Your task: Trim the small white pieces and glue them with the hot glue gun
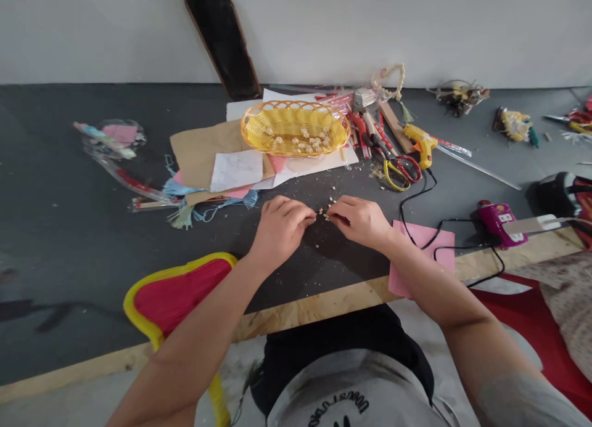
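Small pale bits (322, 212) lie on the dark tabletop between my two hands. My left hand (287, 220) is just left of them, its fingers pinched together; anything in the pinch is too small to name. From the right, my right hand (355, 219) reaches the same bits with its fingertips closed, and what it holds, if anything, is hidden. Behind both hands stands a yellow woven basket (289, 128) with several small pale clusters (311, 145) in it.
Scissors (401, 172) and a yellow glue gun (420, 145) lie right of the basket, a black cord trailing to a purple power adapter (502, 223). Papers (198, 150) and tassels (185, 214) lie left. A phone (224, 42) leans on the wall. A red, yellow-edged shape (180, 291) is by my left forearm.
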{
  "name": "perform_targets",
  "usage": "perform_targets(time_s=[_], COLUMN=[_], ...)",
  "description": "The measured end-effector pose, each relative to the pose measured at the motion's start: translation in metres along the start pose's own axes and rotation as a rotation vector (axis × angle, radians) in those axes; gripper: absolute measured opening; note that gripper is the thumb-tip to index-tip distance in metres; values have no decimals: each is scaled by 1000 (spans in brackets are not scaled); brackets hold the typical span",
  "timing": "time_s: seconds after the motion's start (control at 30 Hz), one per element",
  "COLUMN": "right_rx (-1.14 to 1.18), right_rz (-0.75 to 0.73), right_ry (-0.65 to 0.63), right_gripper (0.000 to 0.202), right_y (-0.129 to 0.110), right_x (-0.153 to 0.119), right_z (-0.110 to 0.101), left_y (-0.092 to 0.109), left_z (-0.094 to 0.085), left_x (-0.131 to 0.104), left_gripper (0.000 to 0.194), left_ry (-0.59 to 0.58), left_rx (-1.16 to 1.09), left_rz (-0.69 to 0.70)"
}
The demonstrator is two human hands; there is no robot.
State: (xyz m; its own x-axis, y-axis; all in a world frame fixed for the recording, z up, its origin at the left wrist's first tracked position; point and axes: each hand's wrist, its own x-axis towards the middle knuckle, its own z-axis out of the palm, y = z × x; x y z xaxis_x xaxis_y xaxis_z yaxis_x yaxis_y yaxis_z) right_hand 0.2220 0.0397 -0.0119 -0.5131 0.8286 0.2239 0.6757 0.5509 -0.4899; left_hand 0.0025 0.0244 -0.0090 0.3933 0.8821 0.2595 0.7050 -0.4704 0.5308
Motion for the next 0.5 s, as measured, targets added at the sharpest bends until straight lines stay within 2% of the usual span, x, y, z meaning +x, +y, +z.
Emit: perform_targets(time_s=[0.1,0.2,0.33,0.5], right_rx=[246,523,749,830], right_rz=[-5,94,239,287], right_ry=[17,-2,-55,-78], right_gripper=[14,13,16,18], right_y=[-9,-20,-28,-28], right_x=[0,0,0,2], right_z=[-1,-2,-2,-1], left_y=[4,8,11,10], left_z=[-4,-5,-4,-3], left_x=[-1,-2,-3,-2], left_gripper=[14,13,11,11], left_ry=[69,101,100,103], left_rx=[-234,-345,-361,-314], left_rz=[-102,-156,-129,-51])
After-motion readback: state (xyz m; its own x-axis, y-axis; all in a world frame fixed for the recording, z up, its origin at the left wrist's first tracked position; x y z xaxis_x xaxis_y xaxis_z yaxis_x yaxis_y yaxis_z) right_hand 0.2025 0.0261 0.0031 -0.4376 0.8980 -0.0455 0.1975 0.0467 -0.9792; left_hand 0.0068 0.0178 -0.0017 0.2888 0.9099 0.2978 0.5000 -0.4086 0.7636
